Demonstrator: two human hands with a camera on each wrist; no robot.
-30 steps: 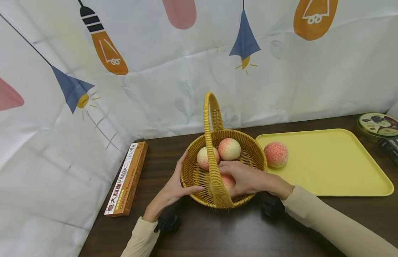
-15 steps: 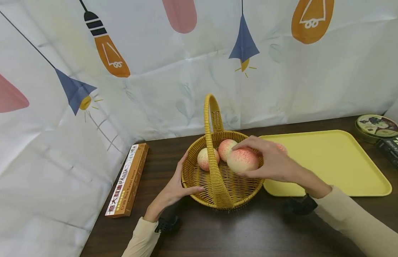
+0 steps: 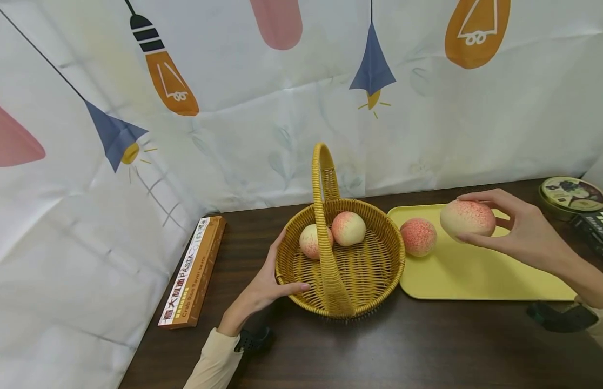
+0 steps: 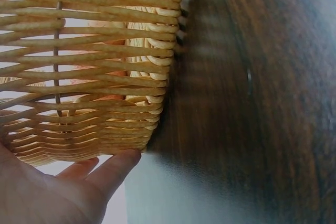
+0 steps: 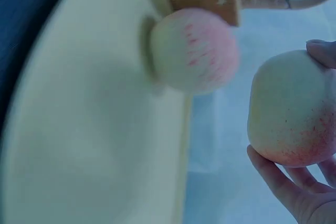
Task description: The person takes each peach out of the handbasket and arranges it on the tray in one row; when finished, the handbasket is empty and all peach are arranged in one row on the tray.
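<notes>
My left hand holds the side of a yellow woven basket, its thumb over the rim and its fingers along the outer wall. Two peaches, a left one partly behind the basket's handle and a right one, lie inside. Above the yellow tray, my right hand grips a pale, pink-flecked peach between thumb and fingers. A redder peach rests on the tray's left end, beside the basket. The right wrist view shows the gripped peach off the tray.
An orange pasta box lies left of the basket on the dark wooden table. Behind the tray's right end stand a round tin and a black box. A printed white cloth hangs along the back.
My right hand has lifted a peach out of the basket and carried it right, over the tray. My left hand has stayed at the basket's side.
</notes>
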